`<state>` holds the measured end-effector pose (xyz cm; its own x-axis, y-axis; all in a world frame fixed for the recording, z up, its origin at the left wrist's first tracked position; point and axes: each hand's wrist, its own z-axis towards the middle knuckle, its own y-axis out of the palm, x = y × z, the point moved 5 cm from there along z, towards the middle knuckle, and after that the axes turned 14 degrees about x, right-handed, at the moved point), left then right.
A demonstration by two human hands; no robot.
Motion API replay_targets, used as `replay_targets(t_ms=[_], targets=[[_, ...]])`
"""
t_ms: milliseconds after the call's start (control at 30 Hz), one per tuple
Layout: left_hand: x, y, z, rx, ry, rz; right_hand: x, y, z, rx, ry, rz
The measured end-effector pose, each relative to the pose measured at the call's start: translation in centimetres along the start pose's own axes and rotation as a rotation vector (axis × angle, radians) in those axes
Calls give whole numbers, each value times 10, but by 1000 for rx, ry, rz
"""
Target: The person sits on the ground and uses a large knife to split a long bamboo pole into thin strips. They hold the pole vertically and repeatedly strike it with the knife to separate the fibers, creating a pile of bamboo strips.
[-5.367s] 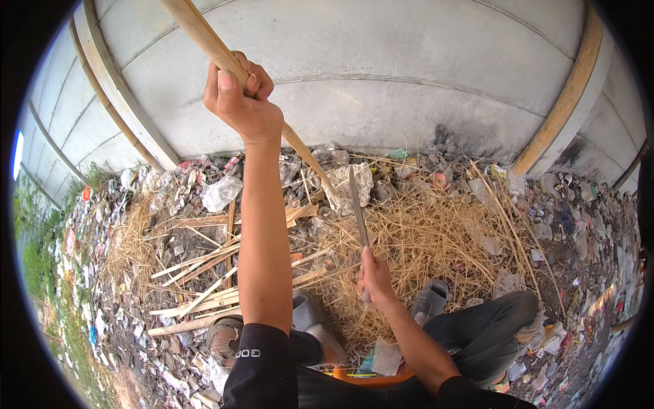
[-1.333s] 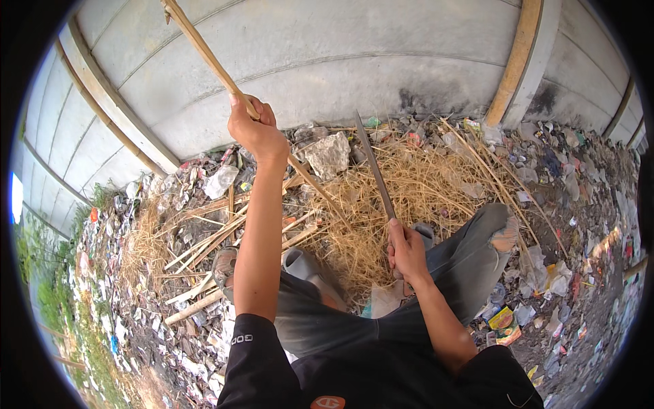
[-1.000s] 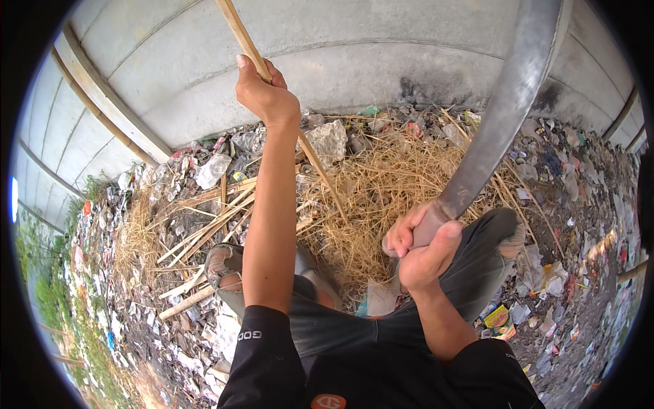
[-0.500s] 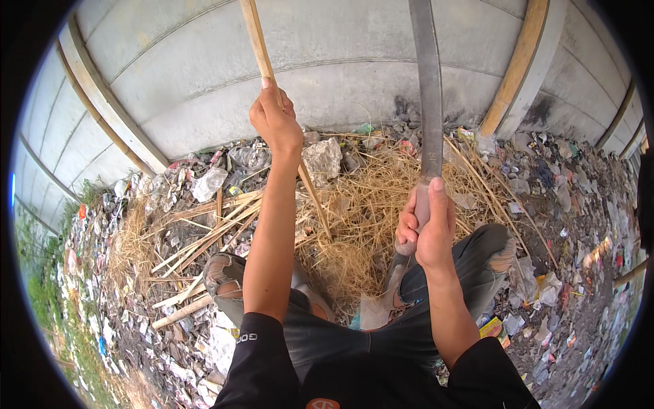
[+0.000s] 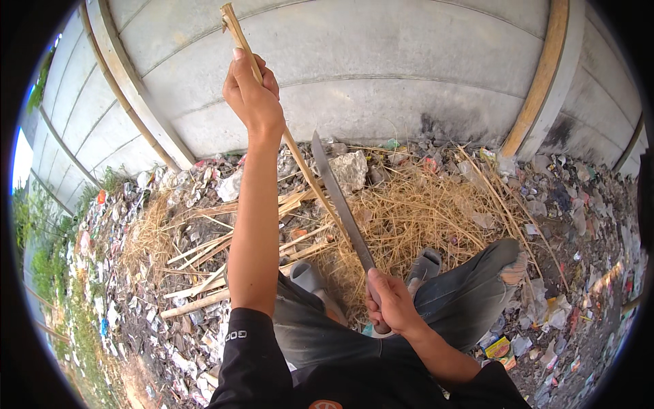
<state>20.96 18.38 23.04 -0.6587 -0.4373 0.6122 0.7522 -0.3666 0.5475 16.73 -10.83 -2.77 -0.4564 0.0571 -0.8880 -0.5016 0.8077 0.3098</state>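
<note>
My left hand [image 5: 255, 95] is raised, closed round the upper part of a long pale bamboo strip [image 5: 304, 165] that slants down to the right. Its lower end passes behind the blade of a machete [image 5: 339, 203]. My right hand [image 5: 391, 303] grips the machete's handle low in front of my knees, the dark blade pointing up and to the left. Blade and strip lie close together near the blade's middle; whether they touch I cannot tell. Beneath them, a heap of dry straw-like shavings [image 5: 415, 218] covers the ground.
Several split bamboo pieces [image 5: 197, 294] lie left of my feet. A pale rock [image 5: 349, 170] sits by the concrete wall [image 5: 381, 102], where a bamboo pole [image 5: 540, 82] leans. Litter [image 5: 538, 300] is strewn all round. My grey shoes [image 5: 308, 276] stand beside the shavings.
The machete has swung from upright down to the left, against or near the strip, with my right hand lower. My left hand has risen slightly leftward, and the strip's top end now shows.
</note>
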Motion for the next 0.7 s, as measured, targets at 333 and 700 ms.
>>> replay_targets(t_ms=[333,700], targets=[[-33,33,-2,59,47,-71,-258,-12,-37,88,-906,574],[-43,56,-15,110,61,-43,-34,-33,0,323,25,152]])
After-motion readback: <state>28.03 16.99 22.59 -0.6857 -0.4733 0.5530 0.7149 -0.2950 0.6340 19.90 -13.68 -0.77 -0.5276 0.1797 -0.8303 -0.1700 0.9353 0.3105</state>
